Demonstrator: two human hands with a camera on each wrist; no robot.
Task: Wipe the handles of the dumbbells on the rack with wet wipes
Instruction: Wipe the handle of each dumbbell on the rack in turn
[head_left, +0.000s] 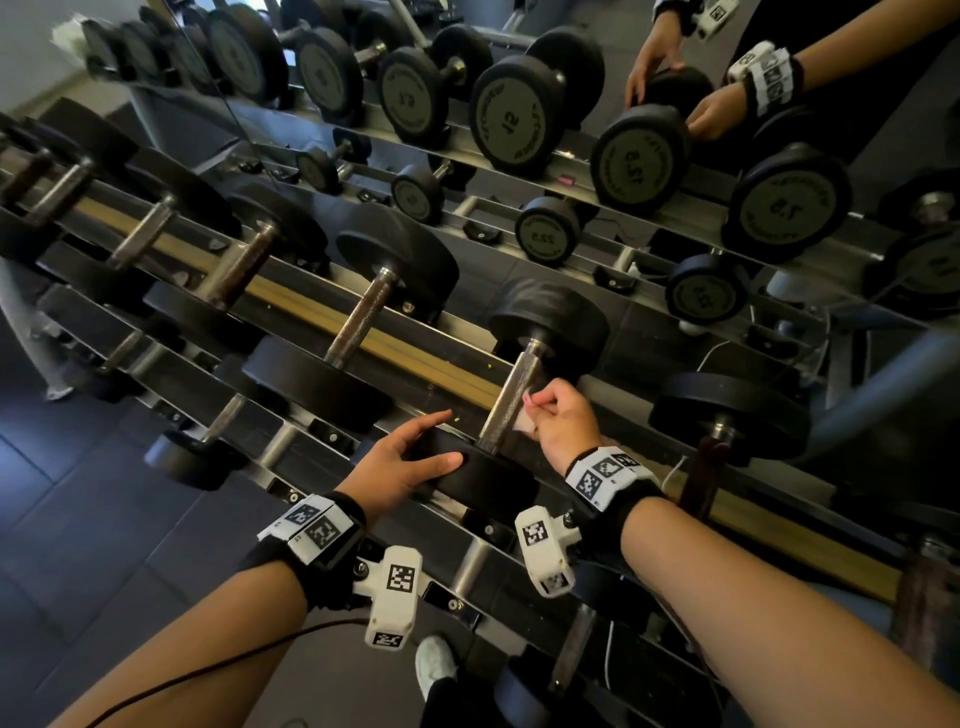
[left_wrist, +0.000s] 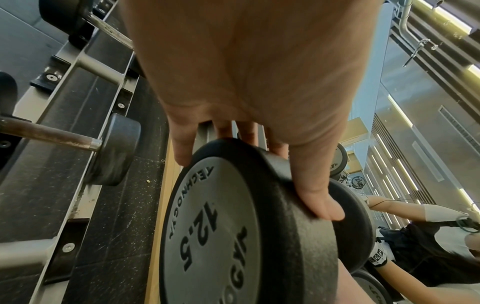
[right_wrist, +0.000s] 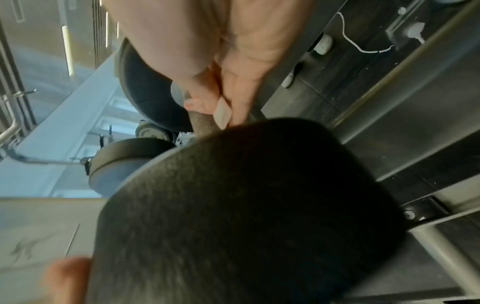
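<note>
Right hand (head_left: 563, 421) clamps a wet wipe (head_left: 524, 425) against the knurled handle (head_left: 511, 397) of the 12.5 dumbbell | left hand (head_left: 410, 460), at its 9 o'clock, lies flat-fingered steadying the near weight head (left_wrist: 249, 226) | rack (head_left: 291, 436) | mid-wipe, I judge; other handles' state unclear.

The knurled steel handle (head_left: 511, 397) lies between two black rubber heads — the far one (head_left: 550, 322) and the near one (head_left: 488, 480) — closing both ends. Open gaps flank it, toward the neighbouring rusty-handled dumbbell (head_left: 358, 325) and the dark-handled one (head_left: 727, 415).
</note>
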